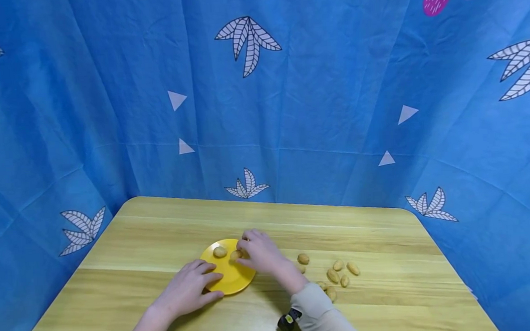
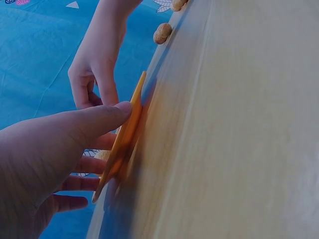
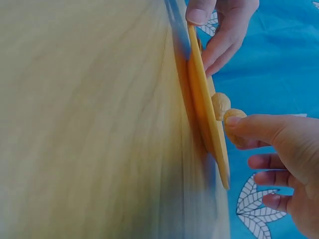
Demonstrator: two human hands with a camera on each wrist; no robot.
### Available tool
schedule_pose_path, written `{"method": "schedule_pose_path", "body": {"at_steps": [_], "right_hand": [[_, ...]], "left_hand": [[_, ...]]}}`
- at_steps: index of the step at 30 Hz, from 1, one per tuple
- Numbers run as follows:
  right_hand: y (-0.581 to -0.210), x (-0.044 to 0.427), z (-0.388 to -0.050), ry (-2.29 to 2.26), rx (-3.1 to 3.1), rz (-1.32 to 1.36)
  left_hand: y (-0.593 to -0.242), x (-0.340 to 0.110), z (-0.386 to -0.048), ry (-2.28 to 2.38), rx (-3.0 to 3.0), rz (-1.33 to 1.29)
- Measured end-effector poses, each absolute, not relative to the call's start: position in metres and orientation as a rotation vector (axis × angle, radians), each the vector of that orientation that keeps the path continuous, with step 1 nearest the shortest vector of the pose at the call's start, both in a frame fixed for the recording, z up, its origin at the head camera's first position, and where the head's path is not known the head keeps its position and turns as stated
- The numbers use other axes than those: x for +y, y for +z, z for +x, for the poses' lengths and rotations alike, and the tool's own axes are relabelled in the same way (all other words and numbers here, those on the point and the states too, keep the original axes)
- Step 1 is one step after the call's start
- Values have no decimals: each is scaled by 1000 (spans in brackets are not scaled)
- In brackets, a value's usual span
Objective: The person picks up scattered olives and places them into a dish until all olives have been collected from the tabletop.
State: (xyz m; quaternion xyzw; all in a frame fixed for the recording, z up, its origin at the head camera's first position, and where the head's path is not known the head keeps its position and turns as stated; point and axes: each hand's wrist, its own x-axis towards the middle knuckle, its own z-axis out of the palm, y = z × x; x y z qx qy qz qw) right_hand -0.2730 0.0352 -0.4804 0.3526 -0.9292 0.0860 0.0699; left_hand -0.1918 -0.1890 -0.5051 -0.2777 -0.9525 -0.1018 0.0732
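Note:
A round yellow plate point(image 1: 233, 281) lies on the wooden table. My left hand point(image 1: 186, 289) rests at its left rim, fingers spread and fairly straight over the plate, thumb point(image 2: 117, 113) touching the near edge. Over the plate's right side, my right hand point(image 1: 264, 255) pinches a tan peanut point(image 3: 234, 127) between thumb and forefinger; its other fingers are loosely bent. One more peanut point(image 1: 220, 252) sits on the far part of the plate, close to the held one. Several loose peanuts point(image 1: 332, 275) are scattered on the table to the right, some partly hidden behind my right wrist.
The wooden table point(image 1: 386, 244) has rounded far corners. A blue patterned cloth point(image 1: 324, 92) hangs behind it and along both sides. A dark band with a small black device point(image 1: 287, 322) is at the right wrist, beside the grey sleeve point(image 1: 322, 312).

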Motion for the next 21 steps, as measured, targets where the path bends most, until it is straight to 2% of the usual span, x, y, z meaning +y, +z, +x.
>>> {"method": "schedule_pose_path", "body": {"at_steps": [21], "right_hand": [[-489,23,-285,236,-2847,925]], "left_hand": [[-503,-189,-192,-314,-2865,-838]]}}
